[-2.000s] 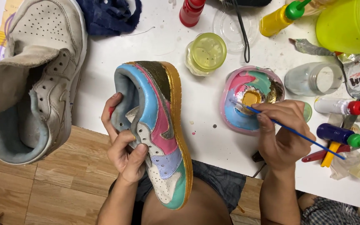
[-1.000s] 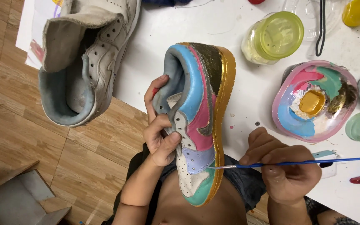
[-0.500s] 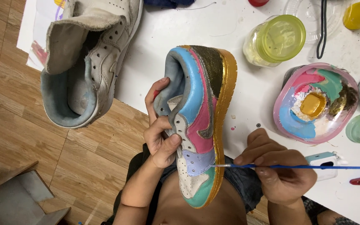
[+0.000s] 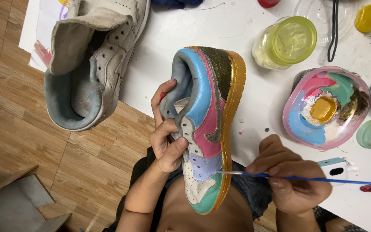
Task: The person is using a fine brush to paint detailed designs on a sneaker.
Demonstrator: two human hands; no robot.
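Sneaker [image 4: 205,124] runs lengthwise toward the person, left hand's [image 4: 166,133] grip clamping its collar.

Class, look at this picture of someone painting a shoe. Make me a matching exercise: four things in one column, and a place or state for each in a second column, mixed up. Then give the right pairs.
Things
1. painted shoe
2. white shoe
3. paintbrush
4. jar with the green lid

Places or states
A. on the white table, its heel end past the table's edge
B. pinched in the right hand, tip at the gold sole edge
C. standing on the table above the paint dish
D. held up by the left hand, fingers in the opening

Pairs: 1-D, 2-A, 3-B, 4-C
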